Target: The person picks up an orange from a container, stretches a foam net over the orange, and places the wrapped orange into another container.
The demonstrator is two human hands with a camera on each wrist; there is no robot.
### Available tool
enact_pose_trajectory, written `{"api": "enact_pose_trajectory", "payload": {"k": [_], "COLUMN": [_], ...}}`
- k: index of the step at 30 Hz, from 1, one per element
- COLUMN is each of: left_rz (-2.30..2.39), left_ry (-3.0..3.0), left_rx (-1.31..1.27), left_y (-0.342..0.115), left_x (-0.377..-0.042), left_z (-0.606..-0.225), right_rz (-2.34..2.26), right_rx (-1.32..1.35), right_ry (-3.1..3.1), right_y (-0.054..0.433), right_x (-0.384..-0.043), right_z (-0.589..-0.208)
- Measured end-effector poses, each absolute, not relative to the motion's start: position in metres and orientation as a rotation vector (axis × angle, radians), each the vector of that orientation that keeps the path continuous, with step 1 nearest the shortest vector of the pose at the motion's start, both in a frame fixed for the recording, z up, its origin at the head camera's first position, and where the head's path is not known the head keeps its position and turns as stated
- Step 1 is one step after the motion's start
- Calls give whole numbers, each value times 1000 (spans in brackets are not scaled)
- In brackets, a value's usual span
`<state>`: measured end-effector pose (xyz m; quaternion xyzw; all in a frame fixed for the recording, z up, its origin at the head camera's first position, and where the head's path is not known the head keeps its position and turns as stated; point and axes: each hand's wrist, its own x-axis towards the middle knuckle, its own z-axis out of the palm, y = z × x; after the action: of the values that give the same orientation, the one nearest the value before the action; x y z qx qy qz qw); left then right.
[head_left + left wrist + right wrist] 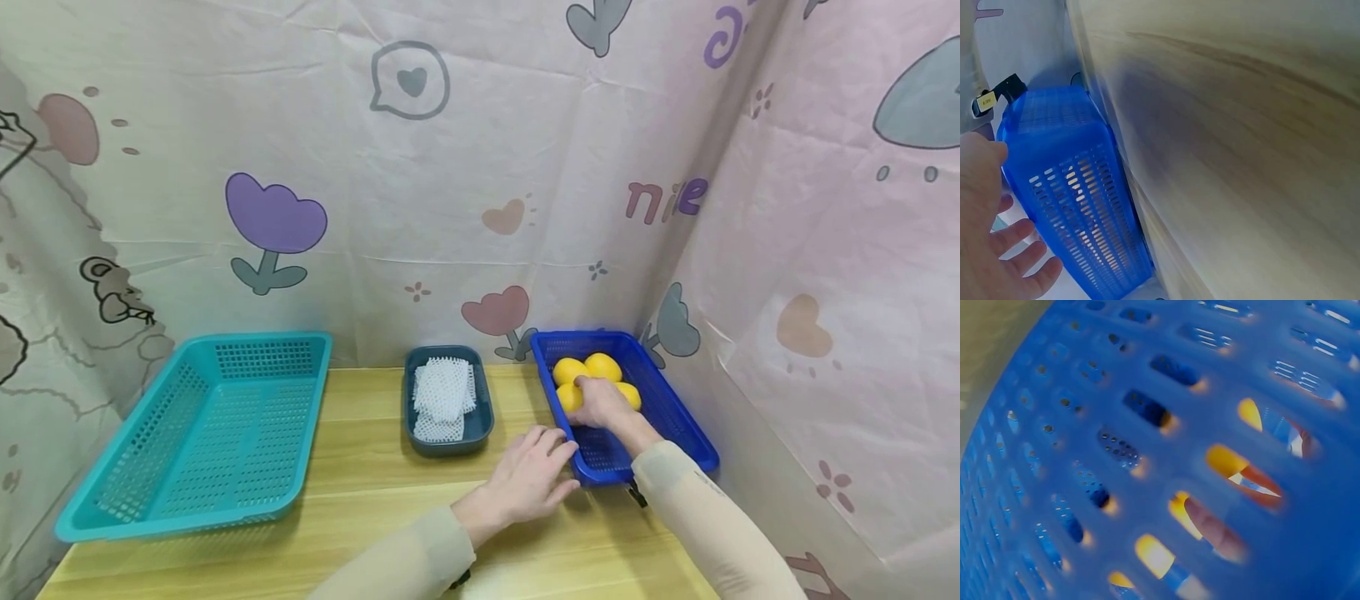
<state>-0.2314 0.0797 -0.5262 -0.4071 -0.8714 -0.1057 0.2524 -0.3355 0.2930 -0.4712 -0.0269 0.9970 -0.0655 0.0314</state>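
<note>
Right hand [600,406] is clamping the near-left yellow fruit [567,397] inside the blue basket [667,412], at the surface's [360,467] far right corner. Fruit is looking round; can't tell which way it's pointing. Other yellow fruits [603,367] are sitting beside it. Basket's long axis is running far to near, near end slanting right. Left hand [525,477] is holding its fingers apart at the basket's near-left corner; contact unclear. Dark tray [477,427] with white netting [442,392] is standing mid far edge, long axis running near-far.
</note>
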Motion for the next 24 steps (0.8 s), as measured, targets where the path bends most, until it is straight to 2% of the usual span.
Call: {"api": "enact_pose_trajectory", "payload": {"k": [24], "left_rz": [-197], "left_ry": [-2286], "left_rx": [-976], "left_y": [96], "left_x": [-232], "left_z": [-533], "right_rz": [-242], "right_rx": [-2], "right_ry": [3018], "right_y": [292], "right_x": [-345], "right_z": [-484]}}
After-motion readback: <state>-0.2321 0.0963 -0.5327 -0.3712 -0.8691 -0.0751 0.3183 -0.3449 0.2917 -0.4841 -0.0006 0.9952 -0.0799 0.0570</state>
